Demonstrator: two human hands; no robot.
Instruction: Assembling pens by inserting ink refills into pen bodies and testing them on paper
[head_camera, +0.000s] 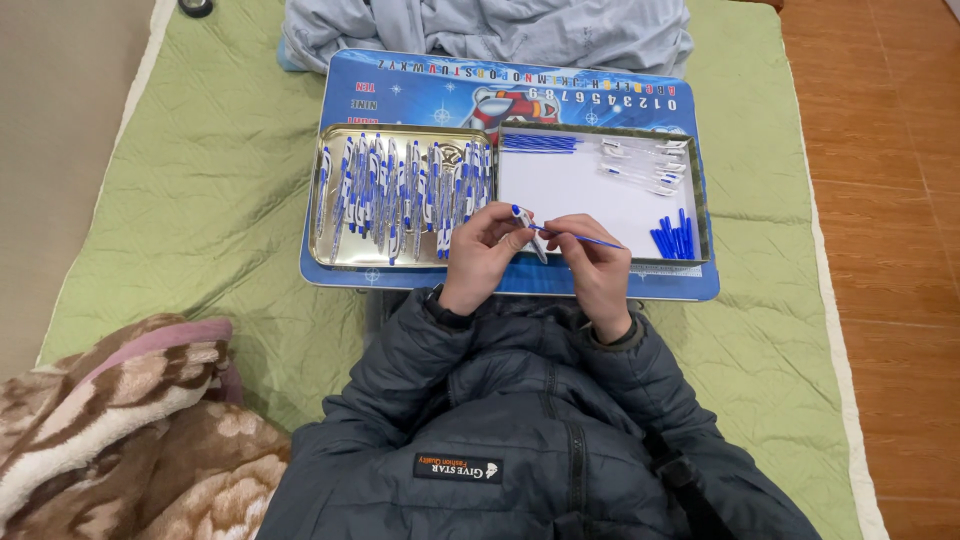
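From the head camera, your left hand (483, 255) pinches a white plastic pen barrel with a blue cap (528, 231), its long axis slanting from far left to near right. Your right hand (597, 268) grips a thin blue ink refill (583, 238), lying nearly left-right, its left end meeting the barrel. Both are over the near edge of the white tray (580, 185), right of the gold tin tray of assembled pens (330, 255).

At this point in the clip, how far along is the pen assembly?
Looks well along: the metal tray holds a full row of assembled pens. In hand: the left hand holds a pen barrel while the right hand feeds in a blue refill. Left in the white tray: a few empty barrels, refills and blue caps.
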